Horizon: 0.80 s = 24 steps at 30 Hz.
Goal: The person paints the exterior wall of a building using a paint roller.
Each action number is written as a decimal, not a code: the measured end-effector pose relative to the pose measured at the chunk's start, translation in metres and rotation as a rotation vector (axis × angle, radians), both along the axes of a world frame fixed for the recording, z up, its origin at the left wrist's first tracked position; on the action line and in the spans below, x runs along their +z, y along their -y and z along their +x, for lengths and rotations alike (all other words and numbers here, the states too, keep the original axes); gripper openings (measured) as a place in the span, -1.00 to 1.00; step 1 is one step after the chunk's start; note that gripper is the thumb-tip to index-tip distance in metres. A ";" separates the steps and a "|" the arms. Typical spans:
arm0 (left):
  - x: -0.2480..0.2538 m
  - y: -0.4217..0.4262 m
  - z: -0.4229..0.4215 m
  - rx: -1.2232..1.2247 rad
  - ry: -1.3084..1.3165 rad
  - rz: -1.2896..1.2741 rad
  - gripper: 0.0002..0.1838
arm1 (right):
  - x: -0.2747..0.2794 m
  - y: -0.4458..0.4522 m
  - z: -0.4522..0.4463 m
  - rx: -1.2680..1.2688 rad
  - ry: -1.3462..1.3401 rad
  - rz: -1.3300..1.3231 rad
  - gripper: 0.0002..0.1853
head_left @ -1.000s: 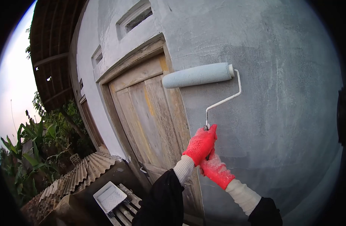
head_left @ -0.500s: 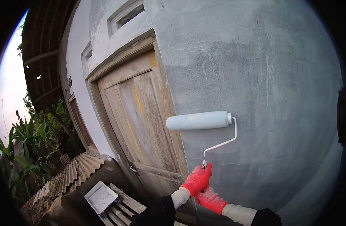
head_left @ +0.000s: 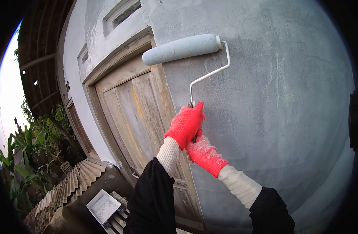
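Observation:
A paint roller (head_left: pixel 183 48) with a pale blue-grey sleeve and a bent white wire frame is raised against the grey wall (head_left: pixel 241 113). Its left end overlaps the top right corner of the wooden door frame (head_left: pixel 160 84). My left hand (head_left: pixel 185 124), in a red-coated glove, is closed around the upper part of the dark handle. Below it, my right hand (head_left: pixel 205 155), gloved the same way and speckled with pale paint, grips the handle's lower end. Most of the handle is hidden by the gloves.
Left of the wall is a worn wooden door (head_left: pixel 138 111) with a handle (head_left: pixel 135 176). A white paint tray (head_left: pixel 103 206) rests on wooden slats (head_left: pixel 118 222) at lower left. Corrugated sheets (head_left: pixel 75 183) and plants (head_left: pixel 35 156) lie beyond. Vent openings (head_left: pixel 122 15) sit above the door.
Both hands have moved up and slightly left with the roller, from mid-height of the wall to near the door's top corner. More of both forearms shows now.

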<state>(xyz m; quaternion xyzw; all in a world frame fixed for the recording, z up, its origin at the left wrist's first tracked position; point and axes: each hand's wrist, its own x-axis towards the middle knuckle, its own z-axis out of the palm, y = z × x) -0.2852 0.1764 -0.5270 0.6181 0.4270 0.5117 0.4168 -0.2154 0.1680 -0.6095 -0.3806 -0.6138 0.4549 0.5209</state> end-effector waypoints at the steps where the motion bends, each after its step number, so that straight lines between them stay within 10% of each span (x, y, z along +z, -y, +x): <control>1: -0.025 0.005 0.001 0.057 -0.068 -0.044 -0.57 | -0.048 -0.012 -0.003 -0.034 0.024 0.052 -0.72; 9: -0.351 0.061 -0.005 0.091 -0.207 -0.551 -0.50 | -0.366 0.065 -0.013 -0.037 0.240 -0.038 -0.72; 14: -0.487 0.102 -0.006 0.029 -0.400 -0.723 -0.48 | -0.463 0.130 -0.014 -0.015 0.311 -0.206 -0.72; 18: -0.428 0.103 -0.007 0.048 -0.405 -0.758 -0.49 | -0.456 0.132 -0.019 -0.014 0.294 -0.192 -0.71; 24: -0.270 0.037 -0.011 0.249 -0.412 -0.314 -0.49 | -0.294 0.051 -0.021 -0.064 -0.013 -0.125 -0.63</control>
